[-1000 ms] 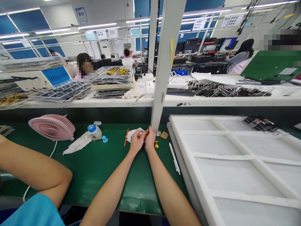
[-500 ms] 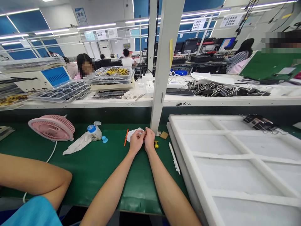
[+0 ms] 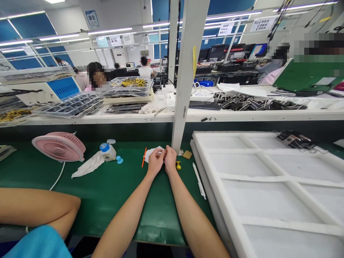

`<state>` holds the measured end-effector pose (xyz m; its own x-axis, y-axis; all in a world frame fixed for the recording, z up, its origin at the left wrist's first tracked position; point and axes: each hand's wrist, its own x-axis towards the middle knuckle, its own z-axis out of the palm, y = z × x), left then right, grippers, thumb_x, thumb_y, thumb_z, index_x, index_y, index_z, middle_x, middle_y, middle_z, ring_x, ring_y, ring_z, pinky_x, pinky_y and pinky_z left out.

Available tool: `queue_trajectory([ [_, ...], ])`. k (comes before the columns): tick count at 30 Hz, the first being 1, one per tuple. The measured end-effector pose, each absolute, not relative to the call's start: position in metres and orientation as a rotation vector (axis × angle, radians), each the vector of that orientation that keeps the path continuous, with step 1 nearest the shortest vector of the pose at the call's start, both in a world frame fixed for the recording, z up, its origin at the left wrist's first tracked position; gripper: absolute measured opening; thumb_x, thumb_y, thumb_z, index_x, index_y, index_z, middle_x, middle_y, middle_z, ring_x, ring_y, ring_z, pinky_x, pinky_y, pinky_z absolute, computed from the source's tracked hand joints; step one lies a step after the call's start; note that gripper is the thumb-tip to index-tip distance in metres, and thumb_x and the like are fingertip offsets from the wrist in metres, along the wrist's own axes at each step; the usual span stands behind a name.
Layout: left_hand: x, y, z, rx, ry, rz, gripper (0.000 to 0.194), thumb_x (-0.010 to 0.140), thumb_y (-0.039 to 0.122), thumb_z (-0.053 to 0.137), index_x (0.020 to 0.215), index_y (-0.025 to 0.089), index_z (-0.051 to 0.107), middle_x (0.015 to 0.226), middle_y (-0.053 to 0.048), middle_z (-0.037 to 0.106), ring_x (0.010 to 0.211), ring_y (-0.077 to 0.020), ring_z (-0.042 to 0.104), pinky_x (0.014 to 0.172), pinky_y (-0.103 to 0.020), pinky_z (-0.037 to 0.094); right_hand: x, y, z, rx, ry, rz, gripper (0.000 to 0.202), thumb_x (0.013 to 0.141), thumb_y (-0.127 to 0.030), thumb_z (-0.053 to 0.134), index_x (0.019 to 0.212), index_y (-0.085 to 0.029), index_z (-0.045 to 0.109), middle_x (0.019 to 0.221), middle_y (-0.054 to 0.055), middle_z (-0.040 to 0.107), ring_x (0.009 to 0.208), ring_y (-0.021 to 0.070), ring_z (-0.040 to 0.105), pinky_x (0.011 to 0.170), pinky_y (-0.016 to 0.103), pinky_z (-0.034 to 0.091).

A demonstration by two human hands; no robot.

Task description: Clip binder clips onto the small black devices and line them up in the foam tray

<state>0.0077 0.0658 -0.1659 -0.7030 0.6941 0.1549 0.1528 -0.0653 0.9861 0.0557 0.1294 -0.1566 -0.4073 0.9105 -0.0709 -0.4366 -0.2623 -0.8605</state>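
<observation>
We see strip lights (image 3: 110, 30), pale walls (image 3: 70, 21) and blue panels (image 3: 32, 25) behind a white post (image 3: 186, 71), shelf (image 3: 129, 119) and green bench (image 3: 115, 193).

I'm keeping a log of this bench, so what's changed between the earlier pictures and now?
The co-worker's forearm at the left has swung down in the picture, toward the near edge of the green table. No grasp or release is visible. The left hand and right hand stayed together; the pink fan, orange stick and white pen stayed put.

White sheet (image 3: 148, 153), partly hidden behind left hand (image 3: 156, 162)
</observation>
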Motion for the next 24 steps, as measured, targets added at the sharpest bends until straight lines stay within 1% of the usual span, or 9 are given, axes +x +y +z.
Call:
queue_trajectory([
  [3,0.0074,0.0659,-0.1664,0.939,1.812,1.821,0.041,0.086,0.057,0.068,0.096,0.018,0.068,0.060,0.000,0.058,0.057,-0.0157,0.057,0.055,-0.024,0.047,0.0562,0.1306,-0.1558,-0.740,-0.970,1.829,0.046,0.089,-0.055,0.054,0.061,-0.025,0.032,0.054,-0.007,0.027,0.047,0.0115,0.026,0.043,0.027,0.026],
  [5,0.0076,0.0658,-0.1659,0.952,1.812,1.823,0.040,0.086,0.056,0.069,0.095,0.017,0.068,0.060,0.000,0.059,0.058,-0.0160,0.059,0.056,-0.024,0.047,0.0564,0.1308,-0.1551,-0.745,-0.962,1.833,0.047,0.091,-0.055,0.052,0.061,-0.025,0.031,0.054,-0.006,0.028,0.047,0.0117,0.026,0.043,0.027,0.026],
  [7,0.0081,0.0655,-0.1651,0.936,1.814,1.825,0.040,0.085,0.057,0.070,0.095,0.018,0.068,0.061,-0.001,0.060,0.058,-0.0159,0.059,0.054,-0.023,0.047,0.0565,0.1297,-0.1544,-0.743,-0.957,1.837,0.048,0.089,-0.055,0.055,0.060,-0.025,0.031,0.054,-0.007,0.026,0.047,0.0116,0.026,0.044,0.027,0.026],
  [11,0.0087,0.0650,-0.1638,0.892,1.807,1.831,0.041,0.086,0.058,0.068,0.093,0.018,0.067,0.060,0.001,0.058,0.054,-0.0142,0.054,0.050,-0.022,0.042,0.0563,0.1272,-0.1543,-0.730,-0.951,1.851,0.048,0.084,-0.052,0.062,0.059,-0.024,0.032,0.054,-0.007,0.025,0.049,0.0107,0.024,0.044,0.026,0.023],
  [17,0.0096,0.0644,-0.1629,0.957,1.821,1.826,0.039,0.085,0.055,0.071,0.093,0.017,0.069,0.061,-0.001,0.060,0.057,-0.0154,0.058,0.054,-0.023,0.045,0.0565,0.1292,-0.1552,-0.756,-0.911,1.853,0.047,0.086,-0.056,0.054,0.059,-0.024,0.033,0.054,-0.007,0.027,0.048,0.0111,0.026,0.044,0.026,0.024],
  [22,0.0098,0.0645,-0.1626,0.913,1.806,1.837,0.042,0.087,0.058,0.067,0.094,0.017,0.067,0.060,0.000,0.059,0.055,-0.0154,0.056,0.051,-0.023,0.043,0.0565,0.1268,-0.1532,-0.752,-0.946,1.844,0.052,0.082,-0.057,0.064,0.059,-0.025,0.032,0.054,-0.007,0.026,0.050,0.0111,0.025,0.044,0.026,0.025],
  [24,0.0098,0.0647,-0.1628,0.915,1.804,1.842,0.042,0.087,0.058,0.067,0.094,0.017,0.067,0.061,-0.001,0.061,0.055,-0.0153,0.057,0.051,-0.023,0.043,0.0566,0.1264,-0.1535,-0.747,-0.954,1.837,0.053,0.084,-0.059,0.064,0.059,-0.025,0.031,0.054,-0.007,0.026,0.049,0.0110,0.025,0.044,0.026,0.025],
])
